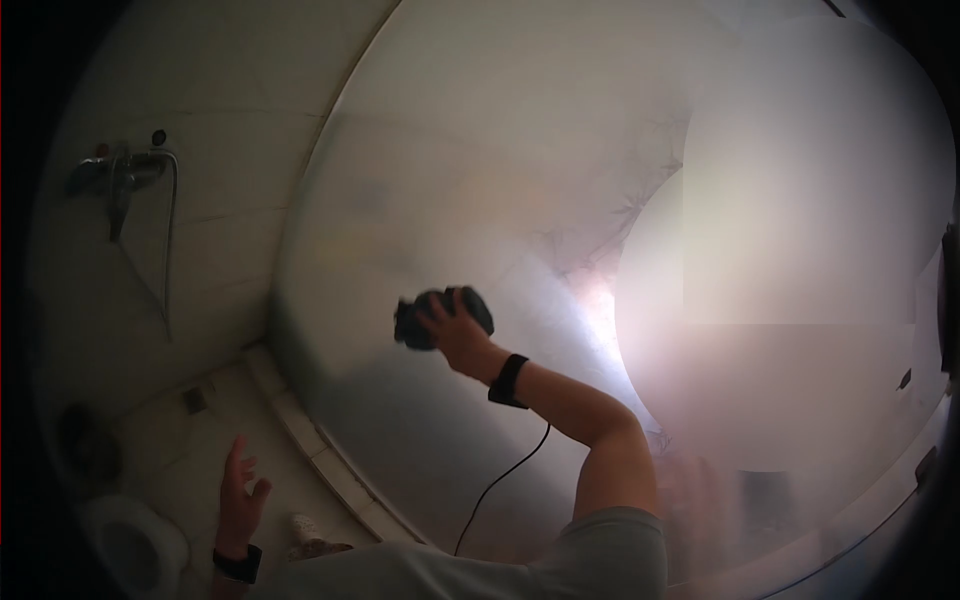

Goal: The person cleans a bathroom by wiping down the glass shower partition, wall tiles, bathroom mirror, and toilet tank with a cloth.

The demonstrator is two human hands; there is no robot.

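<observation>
My right hand [463, 338] is raised in front of a large cloudy glass panel [420, 220], with the arm stretched out. Its fingers wrap round a black, rounded handheld device [476, 308] whose exact kind I cannot make out. Whether the device touches the panel is not clear. A thin black cord [492, 488] hangs below my right forearm. Lower down on the left, my left hand [240, 500] is held up over the floor, thumb and fingers apart, with nothing in it. Both wrists wear black bands.
On the left tiled wall hangs a shower mixer [125, 172] with a hose. A low tiled curb [315, 450] runs along the panel's foot. There is a floor drain [194, 400], a white rounded basin or toilet [135, 545], and a pale round surface [660, 290] beside bright light.
</observation>
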